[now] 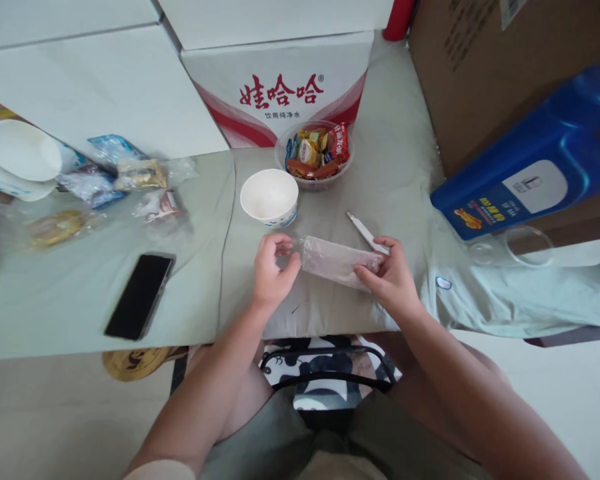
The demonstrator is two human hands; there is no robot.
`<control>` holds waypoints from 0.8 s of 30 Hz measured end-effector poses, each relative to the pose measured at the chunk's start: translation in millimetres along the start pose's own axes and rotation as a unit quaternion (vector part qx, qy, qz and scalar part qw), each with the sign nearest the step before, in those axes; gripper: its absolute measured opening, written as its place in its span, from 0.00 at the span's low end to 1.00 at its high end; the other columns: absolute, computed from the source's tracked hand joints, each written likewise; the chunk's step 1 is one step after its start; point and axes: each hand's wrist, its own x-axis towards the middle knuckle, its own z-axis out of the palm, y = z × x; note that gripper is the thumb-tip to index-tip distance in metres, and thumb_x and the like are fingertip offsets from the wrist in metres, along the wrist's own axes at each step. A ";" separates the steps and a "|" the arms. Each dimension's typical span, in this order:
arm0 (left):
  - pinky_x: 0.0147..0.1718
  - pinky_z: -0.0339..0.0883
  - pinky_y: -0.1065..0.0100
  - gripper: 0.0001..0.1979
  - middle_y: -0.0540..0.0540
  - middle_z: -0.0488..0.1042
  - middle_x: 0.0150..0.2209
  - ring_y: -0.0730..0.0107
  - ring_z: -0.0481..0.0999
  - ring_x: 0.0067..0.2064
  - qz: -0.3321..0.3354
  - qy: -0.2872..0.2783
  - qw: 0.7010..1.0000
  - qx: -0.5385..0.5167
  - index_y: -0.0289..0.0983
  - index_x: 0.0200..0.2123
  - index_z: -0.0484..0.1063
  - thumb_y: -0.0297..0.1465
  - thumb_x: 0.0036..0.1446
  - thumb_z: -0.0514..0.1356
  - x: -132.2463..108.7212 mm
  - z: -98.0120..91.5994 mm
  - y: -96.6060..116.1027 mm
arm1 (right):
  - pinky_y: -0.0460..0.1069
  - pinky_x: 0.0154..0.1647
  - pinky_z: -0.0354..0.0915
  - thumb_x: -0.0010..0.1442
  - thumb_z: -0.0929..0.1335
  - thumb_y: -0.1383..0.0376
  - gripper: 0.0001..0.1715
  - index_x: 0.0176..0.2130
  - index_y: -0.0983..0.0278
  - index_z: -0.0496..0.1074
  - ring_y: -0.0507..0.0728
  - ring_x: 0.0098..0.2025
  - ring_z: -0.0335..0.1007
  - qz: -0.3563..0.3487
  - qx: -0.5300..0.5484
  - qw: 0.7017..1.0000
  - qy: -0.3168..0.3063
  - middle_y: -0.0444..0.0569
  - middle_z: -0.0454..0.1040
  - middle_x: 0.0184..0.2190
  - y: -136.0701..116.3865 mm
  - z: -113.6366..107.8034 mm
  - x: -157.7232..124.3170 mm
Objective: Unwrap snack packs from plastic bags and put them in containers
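A clear plastic packet (333, 260), crinkled and pale pinkish inside, is held level between my hands just over the table. My left hand (274, 272) is closed, thumb and curled fingers pinching the packet's transparent left end. My right hand (394, 277) grips its right end, thumb on top and fingers behind. A slim white utility knife or pen-like tool (361, 230) lies beyond that hand, its near end partly hidden by the fingers. Just past my left hand stands a white paper bowl (269, 193). Behind it, a clear plastic bowl (351, 167) holds several wrapped snacks (310, 152).
A black phone (140, 297) lies on the left, with wrapped snacks (140, 175) and paper cups (24, 152) farther back. A white-and-red carton (280, 63) stands behind. On the right are a large blue bottle (530, 160), a brown box (485, 60) and a clear cup (530, 247).
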 end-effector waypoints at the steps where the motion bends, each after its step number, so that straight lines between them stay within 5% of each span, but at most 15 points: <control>1: 0.39 0.70 0.68 0.09 0.49 0.74 0.35 0.71 0.75 0.37 0.049 0.012 0.998 0.028 0.40 0.36 0.72 0.29 0.50 0.67 -2.2 0.9 -0.9 | 0.47 0.27 0.58 0.52 0.75 0.56 0.24 0.46 0.57 0.66 0.52 0.24 0.61 0.003 0.008 1.000 0.018 0.38 0.69 0.25 -1.5 0.9 -0.5; 3: 0.39 0.72 0.68 0.04 0.50 0.74 0.33 0.72 0.75 0.35 0.098 -0.033 0.993 0.051 0.39 0.35 0.71 0.29 0.56 0.65 -8.2 4.5 -0.4 | 0.47 0.28 0.58 0.52 0.74 0.55 0.18 0.38 0.58 0.67 0.52 0.26 0.62 0.001 0.006 0.999 0.032 0.40 0.70 0.25 -5.6 2.7 -2.0; 5: 0.42 0.75 0.66 0.05 0.46 0.78 0.37 0.69 0.79 0.40 0.078 -0.104 0.991 0.028 0.39 0.40 0.73 0.32 0.61 0.64 -15.3 10.7 1.2 | 0.48 0.31 0.60 0.54 0.73 0.56 0.14 0.31 0.59 0.66 0.53 0.29 0.65 -0.031 0.003 0.999 0.013 0.45 0.75 0.29 -9.6 5.5 -4.8; 8: 0.55 0.76 0.60 0.24 0.36 0.77 0.58 0.57 0.79 0.60 -0.010 -0.185 0.981 -0.049 0.39 0.58 0.70 0.40 0.62 0.67 -24.5 21.0 1.9 | 0.49 0.36 0.63 0.58 0.71 0.58 0.13 0.31 0.60 0.65 0.54 0.35 0.69 -0.081 0.019 0.995 -0.054 0.49 0.79 0.37 -12.6 10.9 -11.1; 11: 0.63 0.72 0.55 0.37 0.33 0.73 0.66 0.51 0.75 0.66 -0.079 -0.249 0.959 -0.112 0.40 0.68 0.64 0.49 0.62 0.67 -28.6 25.6 1.8 | 0.48 0.33 0.60 0.63 0.69 0.56 0.14 0.32 0.59 0.63 0.52 0.29 0.62 -0.083 0.020 0.988 -0.125 0.43 0.72 0.29 -11.7 15.8 -17.4; 14: 0.60 0.74 0.55 0.38 0.35 0.78 0.61 0.50 0.80 0.61 -0.112 -0.293 0.944 -0.107 0.39 0.67 0.68 0.54 0.62 0.64 -27.4 23.9 7.1 | 0.48 0.29 0.57 0.64 0.68 0.54 0.15 0.33 0.59 0.63 0.51 0.25 0.55 -0.069 0.013 0.985 -0.159 0.39 0.63 0.24 -10.2 19.2 -20.9; 20: 0.61 0.72 0.57 0.27 0.40 0.84 0.52 0.53 0.82 0.56 -0.153 -0.318 0.929 -0.112 0.38 0.54 0.81 0.52 0.67 0.59 -22.5 19.2 21.3 | 0.51 0.36 0.63 0.61 0.71 0.52 0.15 0.33 0.60 0.71 0.55 0.31 0.65 -0.082 -0.070 0.994 -0.031 0.45 0.69 0.27 -7.1 22.0 -16.0; 24: 0.54 0.74 0.57 0.23 0.42 0.85 0.45 0.53 0.82 0.51 -0.230 -0.334 0.899 -0.164 0.39 0.46 0.84 0.50 0.64 0.61 -23.9 18.6 13.3 | 0.52 0.40 0.67 0.56 0.75 0.52 0.19 0.42 0.59 0.71 0.57 0.37 0.67 -0.067 -0.042 0.997 0.020 0.48 0.72 0.38 -2.0 21.8 -8.9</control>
